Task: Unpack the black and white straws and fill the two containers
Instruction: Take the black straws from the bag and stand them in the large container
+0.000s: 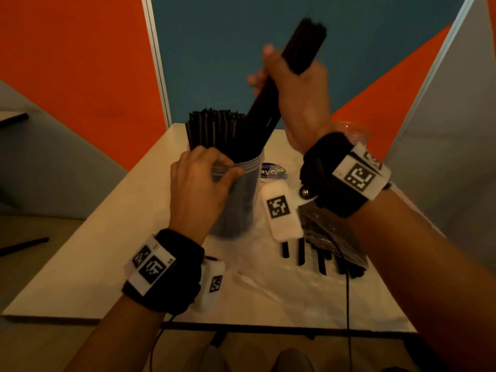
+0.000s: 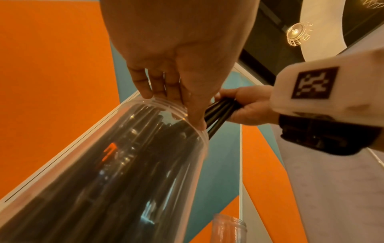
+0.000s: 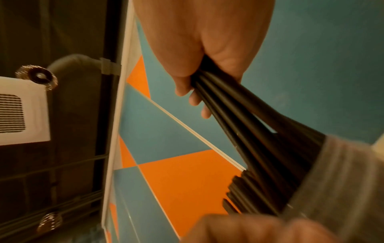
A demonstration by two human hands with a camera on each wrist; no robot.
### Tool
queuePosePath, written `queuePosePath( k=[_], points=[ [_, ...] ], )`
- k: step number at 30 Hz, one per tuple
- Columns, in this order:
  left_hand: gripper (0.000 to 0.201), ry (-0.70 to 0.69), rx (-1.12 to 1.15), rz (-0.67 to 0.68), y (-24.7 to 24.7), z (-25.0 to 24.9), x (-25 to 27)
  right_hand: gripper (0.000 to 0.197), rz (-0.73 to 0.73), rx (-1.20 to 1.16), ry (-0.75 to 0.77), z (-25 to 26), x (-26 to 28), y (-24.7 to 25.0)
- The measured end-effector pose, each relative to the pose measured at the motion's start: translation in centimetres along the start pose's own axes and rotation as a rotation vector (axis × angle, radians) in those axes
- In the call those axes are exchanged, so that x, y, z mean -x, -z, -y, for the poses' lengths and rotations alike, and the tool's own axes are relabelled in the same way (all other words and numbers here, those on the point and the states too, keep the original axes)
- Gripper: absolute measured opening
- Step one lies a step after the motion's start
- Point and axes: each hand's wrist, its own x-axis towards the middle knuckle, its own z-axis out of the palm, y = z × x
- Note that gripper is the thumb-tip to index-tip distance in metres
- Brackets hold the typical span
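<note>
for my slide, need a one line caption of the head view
Right hand feeds a bundle of black straws into a clear container that the left hand grips at its rim.

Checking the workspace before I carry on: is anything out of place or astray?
Yes: one black straw lies off the table, down to the left. Loose black straws also poke from a crumpled wrapper on the table, not yet in the container.
</note>
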Motion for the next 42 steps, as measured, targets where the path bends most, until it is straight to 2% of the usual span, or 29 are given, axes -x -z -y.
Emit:
queuePosePath(
  k=[4,6,8,10,11,13,14,15,18,20,22,25,29,32,34,36,39,42],
  points=[
    [0.013,0.000,0.022,-0.009,-0.2,0.2,0.0,0.034,0.043,0.189,-0.082,-2.6,0.1,-0.1],
    [0.013,0.001,0.033,-0.010,-0.2,0.2,0.0,0.024,0.069,0.325,-0.094,-3.5,0.2,-0.4],
    [0.013,-0.001,0.049,-0.006,-0.2,0.3,0.0,0.028,0.067,0.441,-0.108,-4.4,0.1,-0.7],
    [0.013,-0.005,0.061,-0.006,-0.2,0.4,0.1,0.065,0.022,0.557,-0.060,-5.2,0.3,-0.8],
    [0.013,-0.006,0.065,-0.008,-0.2,0.4,0.1,0.081,0.018,0.542,-0.033,-5.5,0.3,-0.7],
    [0.014,-0.003,0.078,-0.011,-0.1,0.3,0.1,0.096,0.044,0.390,-0.027,-5.7,0.5,-0.2],
    [0.014,-0.004,0.086,-0.012,-0.1,0.3,0.0,0.097,0.064,0.330,-0.024,-5.7,0.7,0.1],
    [0.014,-0.006,0.093,-0.013,0.0,0.3,0.0,0.091,0.081,0.314,-0.008,-5.6,0.7,0.3],
    [0.014,-0.008,0.106,-0.018,-0.1,0.3,0.0,0.037,0.155,0.493,0.017,-5.4,0.4,0.2],
    [0.015,-0.005,0.115,-0.023,-0.2,0.3,0.0,0.026,0.238,0.600,0.006,-5.6,0.3,0.3],
    [0.015,0.001,0.120,-0.026,-0.2,0.3,0.0,0.025,0.279,0.578,0.013,-5.7,0.6,0.3],
    [0.014,-0.006,0.118,-0.028,-0.3,0.4,0.1,0.043,0.292,0.542,0.120,-5.7,0.7,0.2],
    [0.014,-0.005,0.118,-0.025,-0.3,0.4,0.1,0.037,0.483,0.788,0.123,-6.0,0.2,-0.3],
    [0.013,0.000,0.125,-0.026,-0.3,0.4,0.1,0.049,0.446,0.714,0.139,-5.9,0.2,-0.3],
    [0.013,0.002,0.119,-0.031,-0.3,0.5,0.1,0.050,0.509,0.823,0.154,-6.3,0.2,-0.3],
    [0.013,0.002,0.112,-0.028,-0.2,0.4,0.1,0.047,0.581,0.962,0.076,-6.4,0.4,-0.2],
    [0.013,0.013,0.116,-0.008,0.0,0.2,0.1,0.049,0.467,0.755,0.039,-5.5,1.1,0.4],
    [0.017,-0.004,0.003,0.037,0.3,-0.1,0.1,0.038,0.288,0.667,0.138,-3.7,2.4,2.2]
  ],
)
